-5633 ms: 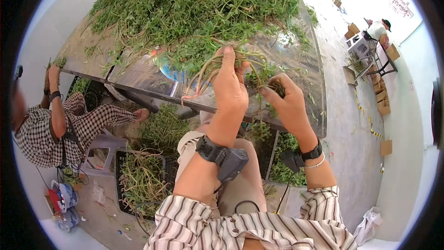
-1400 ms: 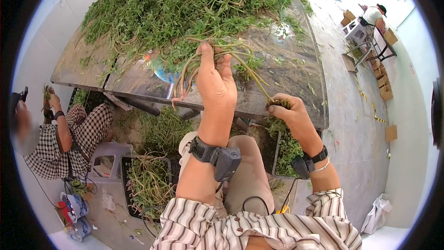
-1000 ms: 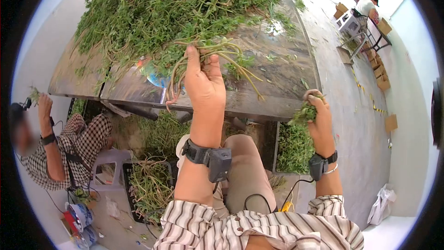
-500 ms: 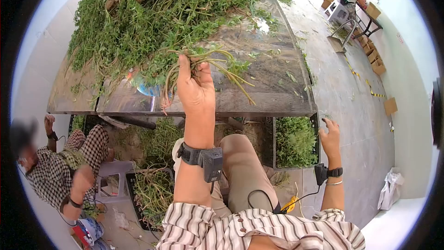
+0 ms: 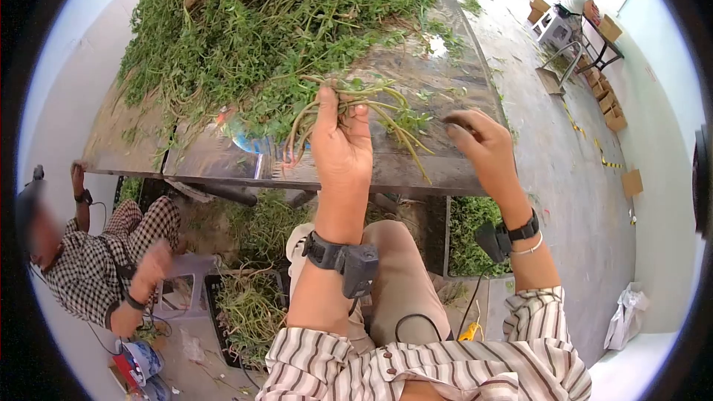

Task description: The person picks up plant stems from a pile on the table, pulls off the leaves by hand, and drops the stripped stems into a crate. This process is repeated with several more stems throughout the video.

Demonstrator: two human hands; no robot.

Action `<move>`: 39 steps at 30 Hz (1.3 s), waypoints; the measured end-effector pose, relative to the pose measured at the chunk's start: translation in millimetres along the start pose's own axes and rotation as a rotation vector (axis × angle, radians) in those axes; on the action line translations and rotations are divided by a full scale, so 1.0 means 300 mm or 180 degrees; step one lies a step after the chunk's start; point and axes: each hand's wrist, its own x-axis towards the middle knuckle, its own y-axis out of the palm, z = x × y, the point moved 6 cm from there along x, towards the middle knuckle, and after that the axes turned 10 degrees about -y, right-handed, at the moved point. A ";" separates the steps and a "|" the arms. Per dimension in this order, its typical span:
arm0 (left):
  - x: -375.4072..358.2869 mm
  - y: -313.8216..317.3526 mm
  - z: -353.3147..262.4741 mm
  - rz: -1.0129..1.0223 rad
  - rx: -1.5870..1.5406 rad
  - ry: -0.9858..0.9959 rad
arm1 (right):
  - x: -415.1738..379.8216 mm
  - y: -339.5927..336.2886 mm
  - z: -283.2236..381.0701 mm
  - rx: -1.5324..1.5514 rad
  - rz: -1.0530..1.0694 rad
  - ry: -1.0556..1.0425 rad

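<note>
My left hand (image 5: 343,141) is raised over the front of the table (image 5: 297,168), its fingers closed round a small bunch of leafy stems (image 5: 405,134). The pale stem ends droop on both sides of the fingers. To its right, my right hand (image 5: 483,145) hovers above the table's right front corner, holding nothing, with thumb and fingers apart and loosely curled. Behind my left hand a big heap of leafy green plants (image 5: 260,37) covers much of the tabletop.
Under the table's right side stands a dark crate of greens (image 5: 468,241). Another crate holding stems (image 5: 249,304) is on the floor at left. A co-worker (image 5: 82,267) sits to the left; another person (image 5: 575,0) works at a far table. Cardboard boxes (image 5: 613,115) line the right wall.
My right hand has come up and left from beside the crate to the table's corner. My left hand keeps its bunch of stems; the view has shifted slightly.
</note>
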 end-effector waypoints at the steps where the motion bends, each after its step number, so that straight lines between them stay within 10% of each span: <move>1: 0.000 -0.002 -0.001 -0.0027 0.0026 -0.0019 | 0.026 0.031 0.017 0.0247 -0.0028 -0.0078; 39: -0.013 0.006 0.003 -0.0217 0.0445 -0.0014 | 0.095 0.161 -0.014 0.0756 0.0751 -0.0051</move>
